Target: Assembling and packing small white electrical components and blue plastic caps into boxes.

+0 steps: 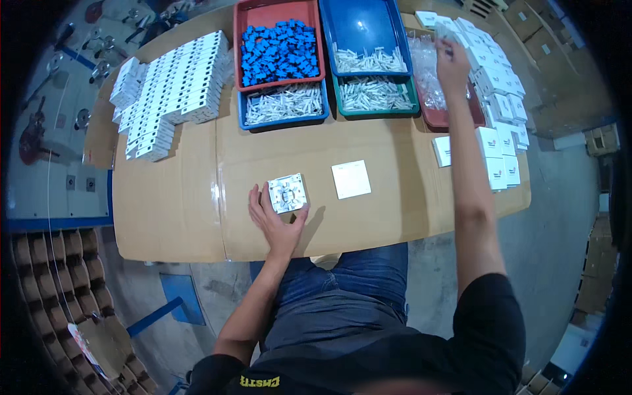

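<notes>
My left hand (279, 230) grips a square white electrical fitting (288, 193) on the cardboard, thumb at its near right corner and fingers along its left side. The fitting's open face, with metal parts inside, is turned up. To its right a flat white square plate (351, 180) lies apart from both hands. My right arm reaches far forward, and my right hand (453, 66) is above the red tray (437, 120) of crinkled clear plastic (424, 69). Its fingers are pinched together on what looks like a clear plastic bag (446, 30).
White units (174, 89) stand in rows at the far left. A red tray (246, 84) holds blue parts (280, 52); blue (247, 125) and green (378, 114) trays hold small whitish pieces, with another blue tray (362, 23) behind. White boxes (497, 82) are piled at the right.
</notes>
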The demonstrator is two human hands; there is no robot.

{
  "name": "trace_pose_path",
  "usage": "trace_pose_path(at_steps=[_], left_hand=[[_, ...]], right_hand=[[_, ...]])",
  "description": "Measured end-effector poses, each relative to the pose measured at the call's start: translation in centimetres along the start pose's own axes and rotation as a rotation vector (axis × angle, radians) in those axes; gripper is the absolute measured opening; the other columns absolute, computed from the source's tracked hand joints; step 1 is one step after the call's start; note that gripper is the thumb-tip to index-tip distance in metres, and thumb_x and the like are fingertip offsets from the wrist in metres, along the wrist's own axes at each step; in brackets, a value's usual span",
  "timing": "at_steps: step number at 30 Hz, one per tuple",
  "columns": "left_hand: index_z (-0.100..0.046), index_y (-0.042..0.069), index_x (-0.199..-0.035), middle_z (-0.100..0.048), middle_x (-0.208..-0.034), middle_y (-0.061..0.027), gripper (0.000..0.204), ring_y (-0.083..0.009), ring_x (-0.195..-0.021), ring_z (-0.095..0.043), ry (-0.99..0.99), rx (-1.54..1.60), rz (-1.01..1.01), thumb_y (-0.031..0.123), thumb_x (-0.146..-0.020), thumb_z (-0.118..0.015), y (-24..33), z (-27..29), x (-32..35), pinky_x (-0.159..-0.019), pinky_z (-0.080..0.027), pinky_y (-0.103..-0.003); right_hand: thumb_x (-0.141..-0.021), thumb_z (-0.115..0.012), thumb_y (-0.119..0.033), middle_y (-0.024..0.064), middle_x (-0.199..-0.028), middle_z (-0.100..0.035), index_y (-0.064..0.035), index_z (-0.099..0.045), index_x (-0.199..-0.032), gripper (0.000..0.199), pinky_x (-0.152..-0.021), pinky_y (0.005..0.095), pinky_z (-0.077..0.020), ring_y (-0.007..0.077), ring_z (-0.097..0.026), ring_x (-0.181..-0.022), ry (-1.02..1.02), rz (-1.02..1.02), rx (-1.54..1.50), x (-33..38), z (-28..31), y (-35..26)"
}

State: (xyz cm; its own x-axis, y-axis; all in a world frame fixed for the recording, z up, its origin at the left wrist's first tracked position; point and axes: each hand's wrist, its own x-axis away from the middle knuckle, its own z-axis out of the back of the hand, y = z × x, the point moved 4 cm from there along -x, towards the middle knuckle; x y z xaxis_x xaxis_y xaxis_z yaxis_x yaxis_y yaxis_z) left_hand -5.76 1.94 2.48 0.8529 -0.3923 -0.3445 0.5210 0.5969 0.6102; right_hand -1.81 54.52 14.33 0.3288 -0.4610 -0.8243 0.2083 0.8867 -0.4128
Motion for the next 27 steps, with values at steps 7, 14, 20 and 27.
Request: trace_pose_path(at_steps=[7, 14, 20, 27], left_hand=[[-0.059, 0.002, -0.125, -0.066, -0.118, -0.0102, 0.049, -0.0224, -0.112, -0.060, -0.159, 0.752, 0.178, 0.020, -0.084, -0.081, 4.6, 0.6, -0.8, -0.099, -0.045, -0.038], [-0.063, 0.003, -0.122, -0.069, -0.113, -0.0073, 0.044, -0.0147, -0.097, -0.064, -0.360, 0.982, 0.235, 0.024, -0.087, -0.080, 9.5, 0.5, -0.6, -0.093, -0.047, -0.032], [-0.069, 0.001, -0.110, -0.070, -0.095, -0.0033, 0.020, -0.0103, -0.084, -0.064, -0.269, 1.197, 0.482, 0.015, -0.095, -0.069, 7.6, 0.7, 0.9, -0.077, -0.050, -0.023], [-0.068, 0.002, -0.110, -0.070, -0.096, -0.0034, 0.016, -0.0096, -0.084, -0.063, -0.204, 1.274, 0.642, 0.012, -0.097, -0.064, 7.6, 1.9, 1.9, -0.077, -0.050, -0.025]], right_hand=[[-0.092, -0.068, 0.001, 0.0089, -0.102, -0.067, -0.0004, -0.069, -0.102, 0.010, -0.074, 0.0287, -0.0577, 0.0160, -0.067, -0.092, -0.297, -0.217, -0.449, 15.2, 8.6, -20.9], [-0.088, -0.068, 0.005, 0.0107, -0.103, -0.066, 0.0029, -0.069, -0.101, 0.013, -0.080, 0.0303, -0.0589, 0.0206, -0.069, -0.095, -0.422, -0.397, -0.583, 22.8, 10.6, -28.6], [-0.088, -0.070, 0.002, 0.0101, -0.101, -0.065, 0.0015, -0.069, -0.103, 0.015, -0.079, 0.0297, -0.0590, 0.0203, -0.069, -0.092, -0.499, -0.326, -0.673, 24.3, 10.8, -30.8], [-0.094, -0.069, -0.005, 0.0081, -0.106, -0.067, 0.0018, -0.066, -0.112, 0.020, -0.080, 0.0279, -0.0584, 0.0149, -0.067, -0.095, -0.547, -0.728, -0.801, 25.9, 9.8, -30.4]])
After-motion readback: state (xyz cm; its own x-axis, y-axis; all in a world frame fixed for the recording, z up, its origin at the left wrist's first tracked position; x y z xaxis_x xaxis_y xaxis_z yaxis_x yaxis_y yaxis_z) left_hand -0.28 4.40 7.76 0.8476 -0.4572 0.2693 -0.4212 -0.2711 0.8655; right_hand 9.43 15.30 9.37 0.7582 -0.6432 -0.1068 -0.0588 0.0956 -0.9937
